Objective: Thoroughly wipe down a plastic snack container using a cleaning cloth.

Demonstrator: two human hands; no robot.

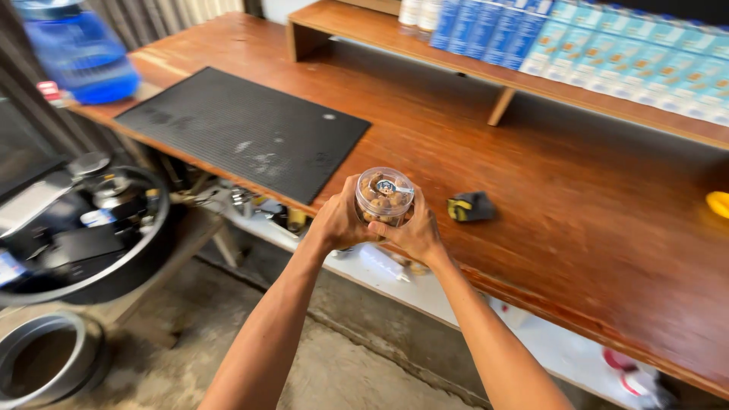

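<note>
Both my hands hold a small clear plastic jar (pixel 384 196) with a clear lid, filled with several brown round pieces. My left hand (pixel 336 222) wraps the jar's left side. My right hand (pixel 416 234) grips it from the right and below. The jar hangs just above the near edge of a brown wooden counter (pixel 577 228). A small black and yellow object (pixel 470 206) lies on the counter, a short way right of the jar.
A black rubber mat (pixel 243 133) lies on the counter's left part. A raised wooden shelf (pixel 486 68) at the back carries rows of blue and light-blue cartons (pixel 607 49). A blue water jug (pixel 76 53) stands far left; a black tub of utensils (pixel 83 228) sits below.
</note>
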